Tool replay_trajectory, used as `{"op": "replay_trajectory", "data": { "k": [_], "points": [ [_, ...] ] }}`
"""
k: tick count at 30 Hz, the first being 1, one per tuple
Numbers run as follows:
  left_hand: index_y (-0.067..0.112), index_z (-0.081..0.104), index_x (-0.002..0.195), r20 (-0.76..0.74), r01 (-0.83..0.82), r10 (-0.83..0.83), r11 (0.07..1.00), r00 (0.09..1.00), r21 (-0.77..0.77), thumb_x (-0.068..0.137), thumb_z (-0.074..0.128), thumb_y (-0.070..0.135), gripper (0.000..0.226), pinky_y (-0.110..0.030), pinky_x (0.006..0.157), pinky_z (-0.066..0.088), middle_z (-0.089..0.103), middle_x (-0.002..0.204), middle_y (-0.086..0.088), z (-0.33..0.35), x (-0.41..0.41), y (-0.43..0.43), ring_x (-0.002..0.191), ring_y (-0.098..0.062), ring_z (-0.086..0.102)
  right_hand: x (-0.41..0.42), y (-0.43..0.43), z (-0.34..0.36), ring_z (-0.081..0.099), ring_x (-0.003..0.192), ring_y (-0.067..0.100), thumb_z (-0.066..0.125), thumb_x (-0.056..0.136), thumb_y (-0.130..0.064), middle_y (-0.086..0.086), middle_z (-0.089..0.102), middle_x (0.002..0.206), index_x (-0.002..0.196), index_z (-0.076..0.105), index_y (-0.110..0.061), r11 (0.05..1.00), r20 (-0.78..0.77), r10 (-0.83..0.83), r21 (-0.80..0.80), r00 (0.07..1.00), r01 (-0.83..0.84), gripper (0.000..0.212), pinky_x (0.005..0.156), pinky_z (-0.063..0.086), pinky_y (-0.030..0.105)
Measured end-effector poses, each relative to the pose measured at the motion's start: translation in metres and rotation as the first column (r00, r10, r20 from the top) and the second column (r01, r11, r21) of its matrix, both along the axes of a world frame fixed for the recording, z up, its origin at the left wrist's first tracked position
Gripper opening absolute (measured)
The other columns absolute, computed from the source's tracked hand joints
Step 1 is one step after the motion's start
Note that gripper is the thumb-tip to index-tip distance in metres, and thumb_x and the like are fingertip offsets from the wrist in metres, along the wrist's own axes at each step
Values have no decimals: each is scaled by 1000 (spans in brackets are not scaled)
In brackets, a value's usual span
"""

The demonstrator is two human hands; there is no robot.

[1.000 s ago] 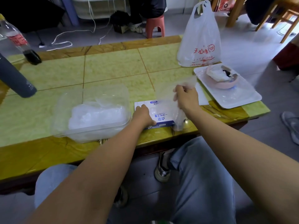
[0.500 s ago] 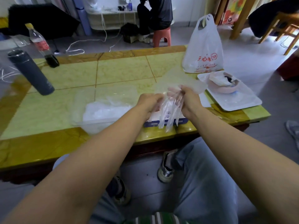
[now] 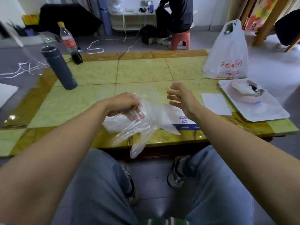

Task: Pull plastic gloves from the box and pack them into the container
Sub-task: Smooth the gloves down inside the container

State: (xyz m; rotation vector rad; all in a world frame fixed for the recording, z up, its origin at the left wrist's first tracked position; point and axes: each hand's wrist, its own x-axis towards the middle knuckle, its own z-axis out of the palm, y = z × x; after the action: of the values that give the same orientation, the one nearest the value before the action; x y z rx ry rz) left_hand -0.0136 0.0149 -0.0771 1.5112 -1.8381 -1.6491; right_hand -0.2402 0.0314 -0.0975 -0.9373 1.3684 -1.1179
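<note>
1. Far left of the table [image 3: 146, 69], a dark grey flask [image 3: 60, 70] stands upright, and just behind it a cola bottle [image 3: 69, 42] that is nearly empty.
2. Moving in, the clear container [image 3: 108, 126] sits by the near edge with a white heap of gloves inside. Its walls are so faint that the rim is hard to trace.
3. Here's the left hand [image 3: 123, 103], just above that container, fingers curled and pinching the cuff end of a plastic glove [image 3: 146, 127].
4. The glove is see-through and drapes down from the grip, across the container and the box. Its floppy fingers hang past the table's front edge, over the lap.
5. The glove box [image 3: 185, 122], white with blue print, lies flat near the front edge, its left part veiled by the glove.
6. The right hand [image 3: 181, 96] is up above the box, fingers apart and straight, holding nothing, clear of the glove.
7. Right again: a white card [image 3: 215, 103] lies flat, and a white printed carrier bag [image 3: 227, 59] stands behind it.
8. At the far right there is a white tray [image 3: 267, 111] with a pink bowl [image 3: 248, 99] on it.
</note>
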Motion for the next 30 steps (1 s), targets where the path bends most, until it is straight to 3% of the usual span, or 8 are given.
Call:
{"op": "replay_trajectory", "data": {
  "k": [3, 6, 8, 14, 18, 23, 26, 30],
  "points": [
    [6, 48, 73, 20, 56, -56, 998, 998, -3, 84, 32, -8, 24, -24, 49, 50, 72, 73, -16, 2, 6, -4, 53, -22, 65, 20, -9, -3, 60, 110, 14, 60, 74, -52, -1, 62, 122, 122, 54, -20, 980, -162, 192, -14, 968, -197, 59, 94, 48, 34],
    [4, 49, 74, 41, 141, -140, 990, 989, -18, 78, 37, -3, 14, -23, 47, 38, 64, 69, -18, 0, 14, -10, 57, -22, 66, 34, -14, -5, 59, 111, 10, 63, 79, -49, -5, 62, 120, 131, 50, -21, 936, -295, 346, 38, 891, -350, 60, 87, 45, 30],
    [6, 50, 68, 49, 156, -154, 986, 987, -50, 71, 42, 4, 9, -27, 51, 30, 54, 72, -21, -2, 20, -14, 63, -23, 63, 41, -18, -3, 58, 109, 11, 59, 89, -42, -3, 62, 120, 131, 49, -21, 897, -378, 435, 100, 817, -431, 49, 81, 41, 28],
    [10, 35, 57, -9, 63, -64, 996, 998, -61, 83, 36, -7, 31, -22, 58, 41, 41, 66, -14, -10, 35, -26, 86, -30, 73, 55, -28, 9, 56, 88, 15, 54, 94, -37, -1, 74, 94, 104, 66, -18, 815, -465, 570, 222, 677, -535, 25, 83, 39, 27],
    [6, 46, 64, 107, 59, -44, 989, 993, -137, 77, 47, 9, 13, -30, 60, 38, 47, 64, -15, -11, 41, -31, 57, -16, 59, 67, -35, 5, 55, 67, 12, 65, 89, -16, 3, 64, 71, 71, 62, -9, 867, -456, 481, 121, 749, -483, 19, 67, 45, 19],
    [13, 56, 73, 234, -220, 316, 907, 919, -359, 83, 61, 16, 12, -29, 59, 48, 63, 62, -4, -21, 60, -47, 56, -20, 58, 75, -47, -6, 61, 54, 20, 50, 90, -6, 13, 69, 69, 79, 55, -3, 974, -354, 225, 63, 908, -217, 12, 51, 49, 26],
    [16, 58, 97, 323, -342, 539, 794, 778, -503, 82, 65, 23, 18, -29, 63, 48, 67, 79, 1, -22, 68, -53, 71, -18, 65, 78, -56, -17, 70, 70, 37, 47, 88, -9, 26, 71, 83, 84, 53, -5, 995, -389, 100, 52, 916, -87, 8, 59, 53, 38],
    [16, 49, 120, 356, -224, 726, 569, 588, -791, 83, 67, 23, 41, -36, 84, 41, 53, 117, -8, -21, 67, -55, 109, -27, 51, 86, -64, -28, 70, 76, 39, 40, 91, -10, 24, 71, 82, 89, 50, -8, 998, -483, 56, 62, 874, -30, 10, 70, 58, 47]
  ]
}}
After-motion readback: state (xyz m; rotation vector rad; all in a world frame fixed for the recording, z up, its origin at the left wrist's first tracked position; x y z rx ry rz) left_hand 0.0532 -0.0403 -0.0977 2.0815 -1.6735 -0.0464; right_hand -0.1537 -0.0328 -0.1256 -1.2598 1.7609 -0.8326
